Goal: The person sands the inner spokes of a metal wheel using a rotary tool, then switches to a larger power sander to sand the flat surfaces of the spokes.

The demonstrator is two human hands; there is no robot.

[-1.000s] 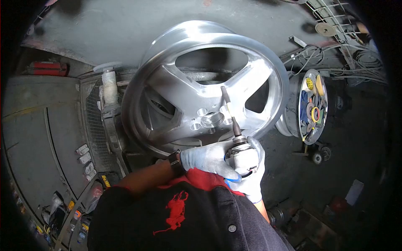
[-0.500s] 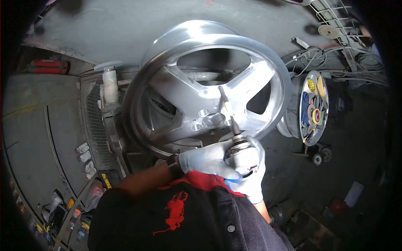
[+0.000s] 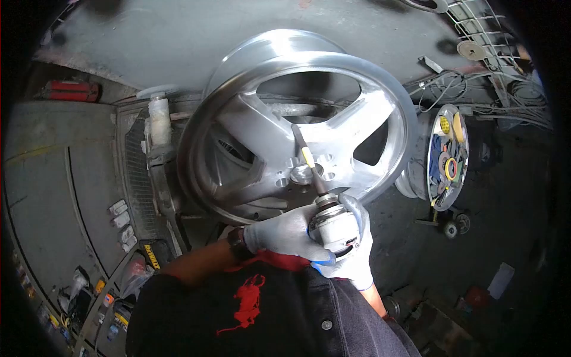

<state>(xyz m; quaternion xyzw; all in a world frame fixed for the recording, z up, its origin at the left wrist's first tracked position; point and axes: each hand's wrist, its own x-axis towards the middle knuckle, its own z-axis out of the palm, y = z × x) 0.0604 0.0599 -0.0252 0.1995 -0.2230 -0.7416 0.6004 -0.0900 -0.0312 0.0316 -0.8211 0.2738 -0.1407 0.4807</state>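
Note:
A bare-metal car wheel rim (image 3: 238, 184) with broad spokes stands tilted in front of me. Both my hands wear white and grey gloves and are wrapped round the body of a die grinder (image 3: 338, 229). My left hand (image 3: 282, 231) grips it from the left side, while my right hand (image 3: 358, 262) holds it from the right and underneath. The grinder's long, narrow shaft passes in front of the hub hole and points up at the rim. Its dark tip lies at the inner end of the upper left spoke; firm contact is hard to make out.
On the right a second wheel rim (image 3: 447, 202) serves as a tray for tape rolls, discs and cloths. Cables (image 3: 523, 95) and a wire rack (image 3: 476, 24) are at the upper right. A white-wrapped post (image 3: 159, 122) stands left, near a red cylinder (image 3: 71, 91).
The grinder and both hands have shifted slightly left, and the tip has swung left across the rim's face. Both hands keep their grip.

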